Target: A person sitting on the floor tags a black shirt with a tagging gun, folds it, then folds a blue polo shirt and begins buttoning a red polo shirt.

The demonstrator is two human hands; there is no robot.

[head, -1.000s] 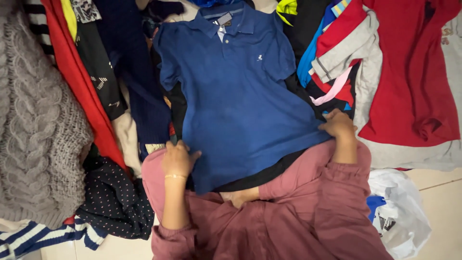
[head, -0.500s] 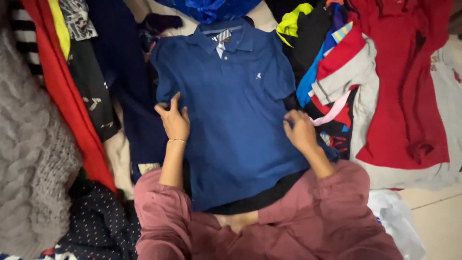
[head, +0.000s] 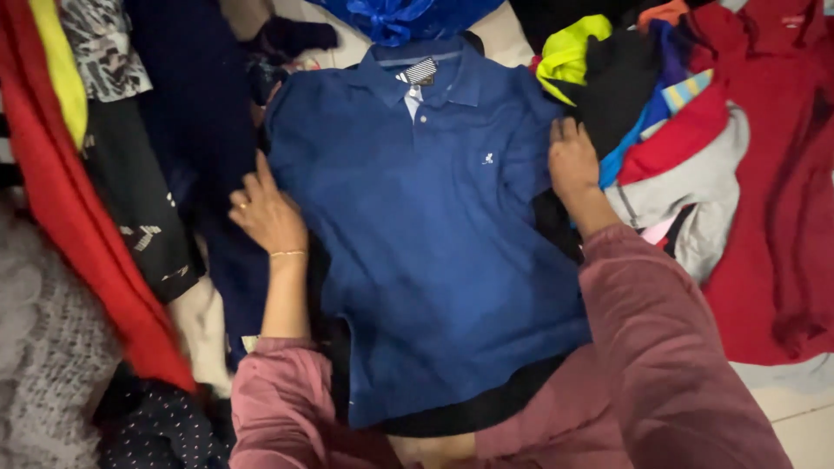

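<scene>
Many garments point(head: 695, 165) cover everything — pale tiled floor point(head: 799, 417) bottom-right.

The polo shirt point(head: 426, 234) is solid blue with a small white mark. A red garment point(head: 782, 174) lies beside it, a neon-yellow one point(head: 569, 52) above, grey knit point(head: 43, 365) nearby.

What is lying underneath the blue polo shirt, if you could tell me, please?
A black garment shows below the hem of the blue polo shirt, and dark blue clothing lies by its left edge. Whatever sits beneath the shirt's middle is covered.
</scene>
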